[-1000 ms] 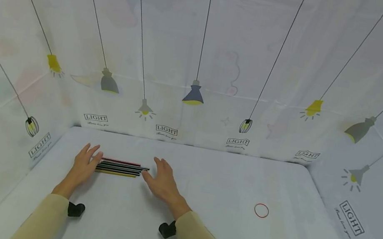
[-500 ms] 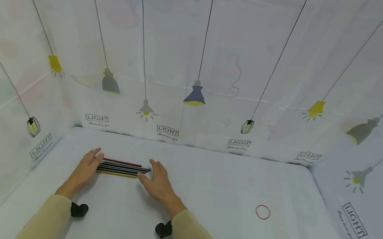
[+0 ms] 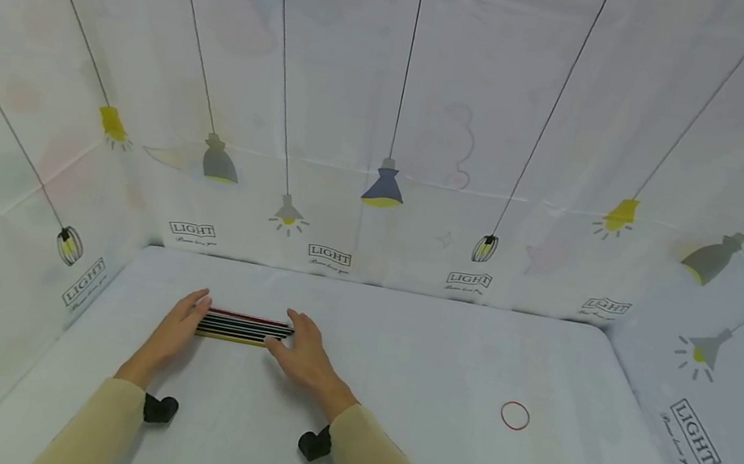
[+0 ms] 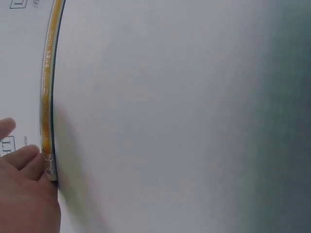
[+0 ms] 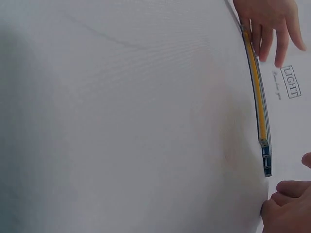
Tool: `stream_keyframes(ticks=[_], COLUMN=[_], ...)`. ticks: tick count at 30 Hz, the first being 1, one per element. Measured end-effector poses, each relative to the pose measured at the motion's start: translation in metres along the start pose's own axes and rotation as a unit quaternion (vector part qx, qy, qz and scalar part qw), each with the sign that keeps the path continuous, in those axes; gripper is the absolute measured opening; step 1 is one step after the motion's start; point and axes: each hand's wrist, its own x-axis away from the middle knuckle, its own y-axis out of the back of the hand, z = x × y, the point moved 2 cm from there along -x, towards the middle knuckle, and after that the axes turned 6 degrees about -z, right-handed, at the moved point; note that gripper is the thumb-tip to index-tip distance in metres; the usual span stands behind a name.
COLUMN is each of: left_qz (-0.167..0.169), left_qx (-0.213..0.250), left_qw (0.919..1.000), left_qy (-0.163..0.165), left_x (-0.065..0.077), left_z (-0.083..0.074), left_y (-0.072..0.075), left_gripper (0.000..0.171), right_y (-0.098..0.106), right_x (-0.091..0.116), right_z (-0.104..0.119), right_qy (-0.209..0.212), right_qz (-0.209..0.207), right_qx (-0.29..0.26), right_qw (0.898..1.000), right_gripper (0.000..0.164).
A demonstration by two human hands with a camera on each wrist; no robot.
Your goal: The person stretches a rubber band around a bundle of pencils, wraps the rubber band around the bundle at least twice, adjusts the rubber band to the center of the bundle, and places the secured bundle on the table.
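Observation:
Several pencils (image 3: 242, 329) lie side by side in a flat row on the white table; most are dark, a red one is at the back and a yellow one at the front. My left hand (image 3: 174, 328) stands at their left ends with its fingers extended, touching them. In the left wrist view the yellow pencil (image 4: 47, 92) has its metal-banded end against that hand. At the right ends is my right hand (image 3: 307, 357), thumb and fingers spread around the row. The right wrist view shows a small gap between the right hand (image 5: 287, 208) and the nearest pencil ends.
A thin red ring, like a rubber band (image 3: 517, 402), lies on the right part of the white table (image 3: 412, 436). White cloth walls (image 3: 451, 114) printed with hanging lamps stand behind and at both sides.
My left hand has shifted slightly right, against the pencils' left ends. The right hand has come a little left and closer to their right ends. The pencils' left ends look more even.

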Motion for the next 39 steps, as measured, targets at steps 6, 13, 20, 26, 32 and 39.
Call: stream_keyframes(ticks=[6,13,20,26,32,39], left_qz=[0.011,0.004,0.005,0.000,-0.014,-0.004], left_qx=[0.005,0.008,0.025,0.022,0.010,-0.052], left_qw=[0.9999,0.9999,0.9997,0.9997,0.9997,0.9985], left_qy=[0.012,0.003,0.005,0.014,0.019,-0.016], left_x=[-0.001,-0.001,0.000,0.001,0.004,0.004], left_z=[-0.004,-0.010,-0.012,-0.015,-0.014,-0.009], left_y=[-0.007,-0.014,-0.020,-0.022,-0.020,-0.020], left_gripper=[0.067,0.066,0.064,0.066,0.065,0.067], right_y=[-0.003,-0.007,-0.008,-0.009,-0.011,-0.011], right_x=[-0.002,-0.004,-0.004,-0.004,-0.005,-0.005], right_z=[-0.002,-0.002,-0.001,-0.001,-0.001,-0.005], right_qy=[0.016,0.019,0.017,0.013,0.011,0.013], right_qz=[-0.001,-0.001,-0.004,-0.012,-0.026,-0.026], right_qx=[0.002,-0.004,-0.016,-0.041,-0.053,-0.029], right_qw=[1.000,1.000,1.000,0.999,0.998,0.999], right_gripper=[0.072,0.070,0.069,0.067,0.065,0.064])
